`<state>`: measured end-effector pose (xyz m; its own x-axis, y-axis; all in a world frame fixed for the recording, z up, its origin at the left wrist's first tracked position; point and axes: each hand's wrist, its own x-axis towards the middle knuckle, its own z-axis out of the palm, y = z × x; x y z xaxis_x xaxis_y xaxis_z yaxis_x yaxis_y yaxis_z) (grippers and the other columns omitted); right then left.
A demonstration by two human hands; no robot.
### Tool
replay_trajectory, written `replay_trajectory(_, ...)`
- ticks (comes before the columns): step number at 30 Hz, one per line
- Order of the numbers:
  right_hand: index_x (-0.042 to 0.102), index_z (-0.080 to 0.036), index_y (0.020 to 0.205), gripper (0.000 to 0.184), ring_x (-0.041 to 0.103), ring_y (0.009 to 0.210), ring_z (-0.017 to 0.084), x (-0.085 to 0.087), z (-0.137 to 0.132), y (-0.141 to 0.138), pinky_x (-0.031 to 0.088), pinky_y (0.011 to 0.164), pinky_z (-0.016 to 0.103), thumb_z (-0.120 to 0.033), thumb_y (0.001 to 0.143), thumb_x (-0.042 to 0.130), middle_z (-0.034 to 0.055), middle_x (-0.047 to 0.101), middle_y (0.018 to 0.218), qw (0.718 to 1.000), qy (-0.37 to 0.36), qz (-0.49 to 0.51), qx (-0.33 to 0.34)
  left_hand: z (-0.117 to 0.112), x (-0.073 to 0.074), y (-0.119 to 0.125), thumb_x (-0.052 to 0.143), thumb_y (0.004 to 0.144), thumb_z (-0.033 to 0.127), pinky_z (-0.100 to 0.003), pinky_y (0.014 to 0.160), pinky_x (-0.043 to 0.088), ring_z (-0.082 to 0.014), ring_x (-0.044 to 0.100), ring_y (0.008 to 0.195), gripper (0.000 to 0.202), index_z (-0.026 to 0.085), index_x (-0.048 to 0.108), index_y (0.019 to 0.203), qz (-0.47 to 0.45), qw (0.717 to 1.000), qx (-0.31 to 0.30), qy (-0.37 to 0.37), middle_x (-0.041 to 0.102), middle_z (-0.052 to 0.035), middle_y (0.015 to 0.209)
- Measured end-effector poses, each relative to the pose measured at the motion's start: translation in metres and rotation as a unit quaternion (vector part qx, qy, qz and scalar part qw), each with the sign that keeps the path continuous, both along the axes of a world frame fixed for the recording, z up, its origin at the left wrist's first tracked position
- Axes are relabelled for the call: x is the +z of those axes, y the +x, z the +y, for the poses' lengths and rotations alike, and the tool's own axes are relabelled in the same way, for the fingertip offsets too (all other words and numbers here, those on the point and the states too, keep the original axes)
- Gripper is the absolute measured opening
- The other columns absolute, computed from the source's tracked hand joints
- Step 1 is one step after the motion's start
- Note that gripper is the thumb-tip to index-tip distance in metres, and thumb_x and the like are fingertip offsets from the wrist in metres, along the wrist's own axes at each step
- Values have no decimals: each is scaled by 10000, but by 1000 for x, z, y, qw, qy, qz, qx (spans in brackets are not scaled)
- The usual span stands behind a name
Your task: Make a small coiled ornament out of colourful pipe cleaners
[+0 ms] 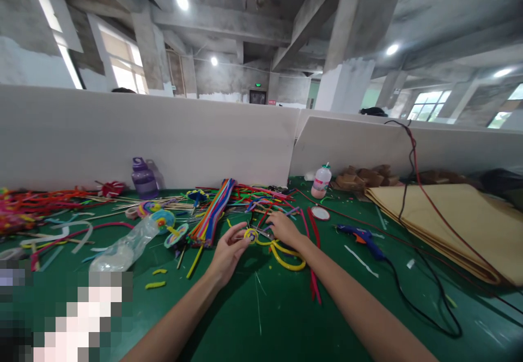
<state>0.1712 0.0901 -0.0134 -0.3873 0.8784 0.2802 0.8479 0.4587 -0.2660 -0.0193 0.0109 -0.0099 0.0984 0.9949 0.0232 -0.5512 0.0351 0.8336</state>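
My left hand (226, 254) is closed, its thumb and fingers pinching a small yellow pipe-cleaner coil (250, 235) with a darker centre. Just to the right, my right hand (284, 229) reaches over the tangle of pipe cleaners with its fingers bent downward. Whatever those fingertips grip is hidden. A greyish metal tool, perhaps scissors (265, 233), lies partly covered below them. Bent yellow pipe cleaners (292, 265) loop on the table under my right wrist. Behind my left hand lies a bundle of multicoloured pipe cleaners (216, 209).
On the green table (261, 318), a blue glue gun (363, 238) trails its cord at right, near stacked brown paper (445, 220). A purple bottle (144, 179) and a pink-labelled bottle (321, 181) stand before the white partition (163, 139). A plastic bag (122, 247) lies left.
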Motion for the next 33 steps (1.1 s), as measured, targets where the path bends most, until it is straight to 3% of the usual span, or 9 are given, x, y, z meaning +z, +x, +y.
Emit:
replay_trajectory(4, 634, -176, 748, 165, 533, 938, 209, 6, 2, 3, 365, 807, 280, -63, 728, 516, 92, 648, 883, 1000, -14, -12, -3, 1, -1, 0, 776, 543, 141, -247, 779, 467, -151, 626, 832, 515, 178, 622, 1032, -8, 1000, 7, -2, 670, -25, 823)
replay_trajectory(10, 572, -157, 918, 226, 570, 762, 168, 22, -13, 22, 370, 655, 252, -115, 821, 372, 78, 635, 855, 996, -5, 43, -83, 1, -1, -1, 767, 563, 141, -240, 733, 474, -142, 619, 802, 460, 169, 631, 1002, -9, 1000, -2, -7, 658, -19, 797)
replay_trajectory(12, 564, -168, 962, 249, 577, 753, 157, 26, -26, 26, 384, 654, 248, -152, 838, 348, 59, 644, 868, 991, 3, 93, -97, -1, 1, 1, 760, 578, 147, -226, 698, 470, -137, 616, 780, 451, 173, 628, 1009, 6, 1000, -16, -4, 655, -19, 807)
replay_trajectory(15, 621, -186, 871, 197, 588, 735, 172, 24, -50, 26, 412, 662, 263, -249, 809, 445, 44, 661, 843, 957, 11, 279, -76, -5, 4, 3, 755, 589, 161, -212, 670, 453, -131, 609, 740, 448, 175, 628, 1019, 42, 998, -34, 10, 656, -19, 798)
replay_trajectory(17, 639, -200, 827, 178, 591, 739, 183, 22, -63, 24, 419, 673, 277, -282, 791, 485, 37, 664, 820, 941, 24, 330, -64, -6, 5, 5, 750, 594, 169, -213, 684, 446, -131, 602, 726, 434, 178, 636, 1012, 67, 997, -39, 19, 653, -13, 777)
replay_trajectory(25, 611, -205, 786, 122, 541, 832, 183, 25, -82, 10, 401, 754, 294, -199, 812, 492, 45, 598, 813, 960, 74, 268, 29, -8, 5, 10, 738, 608, 227, -237, 756, 428, -151, 589, 771, 392, 207, 652, 990, 179, 980, -37, 73, 632, 6, 744)
replay_trajectory(33, 588, -199, 789, 108, 500, 859, 177, 34, -95, -1, 392, 774, 298, -152, 805, 492, 44, 555, 847, 964, 71, 250, 51, -9, 2, 10, 714, 639, 247, -250, 759, 430, -174, 571, 833, 342, 199, 651, 971, 197, 976, -27, 84, 638, -27, 851)
